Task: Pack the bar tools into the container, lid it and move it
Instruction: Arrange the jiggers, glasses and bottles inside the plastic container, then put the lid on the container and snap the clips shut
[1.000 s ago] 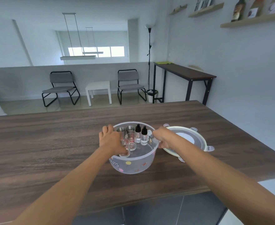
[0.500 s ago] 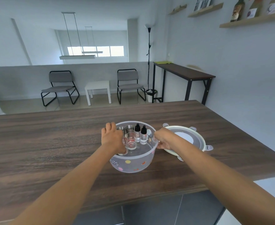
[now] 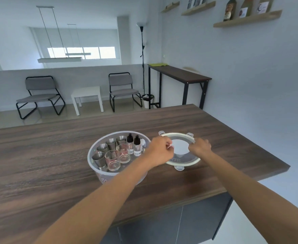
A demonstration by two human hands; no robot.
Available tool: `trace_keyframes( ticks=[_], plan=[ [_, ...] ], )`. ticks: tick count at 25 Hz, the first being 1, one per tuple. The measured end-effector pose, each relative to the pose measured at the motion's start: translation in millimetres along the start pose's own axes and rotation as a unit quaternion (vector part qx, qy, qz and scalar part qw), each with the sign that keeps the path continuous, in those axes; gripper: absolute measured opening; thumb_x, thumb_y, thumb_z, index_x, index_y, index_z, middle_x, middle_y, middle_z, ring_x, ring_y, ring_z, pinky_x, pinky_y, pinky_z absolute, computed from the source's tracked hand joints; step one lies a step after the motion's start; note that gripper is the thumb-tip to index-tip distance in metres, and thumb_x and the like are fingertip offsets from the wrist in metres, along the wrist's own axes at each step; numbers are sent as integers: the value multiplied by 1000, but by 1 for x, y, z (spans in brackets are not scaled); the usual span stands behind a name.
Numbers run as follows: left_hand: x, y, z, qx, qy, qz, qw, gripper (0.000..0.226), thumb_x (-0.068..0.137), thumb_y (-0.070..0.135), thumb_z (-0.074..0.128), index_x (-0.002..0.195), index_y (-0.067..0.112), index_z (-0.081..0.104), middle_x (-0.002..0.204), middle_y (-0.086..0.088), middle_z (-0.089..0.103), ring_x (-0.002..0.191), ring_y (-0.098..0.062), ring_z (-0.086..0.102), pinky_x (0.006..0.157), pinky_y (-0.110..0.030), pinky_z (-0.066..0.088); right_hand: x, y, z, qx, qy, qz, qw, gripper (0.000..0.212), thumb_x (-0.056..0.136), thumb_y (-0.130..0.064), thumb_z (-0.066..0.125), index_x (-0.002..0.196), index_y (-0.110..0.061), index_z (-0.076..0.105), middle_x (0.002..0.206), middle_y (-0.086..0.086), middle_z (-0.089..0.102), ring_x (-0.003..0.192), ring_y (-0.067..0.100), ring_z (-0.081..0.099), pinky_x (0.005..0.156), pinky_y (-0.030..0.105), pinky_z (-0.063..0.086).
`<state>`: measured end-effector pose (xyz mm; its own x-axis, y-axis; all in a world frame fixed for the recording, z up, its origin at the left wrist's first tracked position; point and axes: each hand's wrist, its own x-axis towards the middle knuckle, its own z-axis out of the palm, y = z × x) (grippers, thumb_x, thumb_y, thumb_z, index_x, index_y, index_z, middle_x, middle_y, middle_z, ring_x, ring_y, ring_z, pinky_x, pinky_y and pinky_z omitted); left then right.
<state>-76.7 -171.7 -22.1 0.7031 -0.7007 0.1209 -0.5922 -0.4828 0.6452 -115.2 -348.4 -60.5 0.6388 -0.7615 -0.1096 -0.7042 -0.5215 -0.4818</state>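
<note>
Dark wood-grain counter carries everything. Largest item on it: round translucent container, open, sitting left of centre, coloured dots and some lettering on its near wall.

Just right of the container, nearly touching its rim: round lid, lying on the counter or barely off it, can't tell which. Pale ring, clear centre panel, clip tabs around the edge.

Both hands are on the lid. Left hand grips its left edge, forearm crossing over the container's near-right rim; fingers curled, pinching the lid rim. Right hand grips the far-right rim, fingers curled over it, closed on the edge.

Inside the container, all upright:
- four steel cups along the left and back
- two clear glasses front centre, touching each other, reddish print on them
- two small dropper bottles with black caps, back right, side by side; front one has a barcode label

Something white behind the bottles, too hidden to identify.
</note>
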Motion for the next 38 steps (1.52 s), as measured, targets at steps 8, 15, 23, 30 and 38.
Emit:
trace_keyframes(
  ticks=[8, 15, 23, 30, 38],
  plan=[
    [17, -10, 72, 34, 8, -267, 963, 73, 88, 39, 49, 143, -4, 27, 147, -22, 35, 136, -37, 32, 113, -41, 30, 17, 45, 10, -12, -61, -12, 998, 66, 90, -33, 50, 146, -11, 23, 151, 11, 35, 142, 30, 24, 115, 46, 22],
    [19, -18, 86, -27, 73, -246, 966, 74, 79, 23, 64, 140, -3, 32, 145, -17, 40, 135, -31, 33, 113, -38, 33, 21, 48, 5, 117, -1, 65, 991, 48, 81, -10, 54, 128, -5, 47, 122, 15, 58, 119, 32, 51, 91, 32, 43],
    [24, -10, 84, -149, 151, -199, 957, 68, 80, 22, 64, 141, 8, 36, 140, -10, 47, 131, -29, 41, 108, -43, 40, 24, 57, -22, 422, 39, 110, 899, 26, 79, 6, 50, 83, -6, 72, 78, 10, 64, 62, 24, 60, 50, 28, 50],
    [36, 22, 51, -515, 160, -274, 796, 80, 87, 70, 18, 128, 12, 55, 131, -7, 59, 122, -26, 52, 99, -34, 36, 17, 56, -70, 498, 87, 41, 862, 40, 80, 7, 61, 115, -12, 68, 100, 1, 67, 62, 1, 64, 42, 3, 45],
    [50, 10, 5, -653, 103, -261, 703, 104, 75, 83, 20, 136, 4, 46, 142, -14, 48, 130, -29, 46, 110, -40, 33, 1, 69, -72, 568, -13, -16, 823, 35, 84, -1, 64, 118, -10, 65, 83, 1, 75, 75, 13, 69, 88, 27, 51]
  ],
)
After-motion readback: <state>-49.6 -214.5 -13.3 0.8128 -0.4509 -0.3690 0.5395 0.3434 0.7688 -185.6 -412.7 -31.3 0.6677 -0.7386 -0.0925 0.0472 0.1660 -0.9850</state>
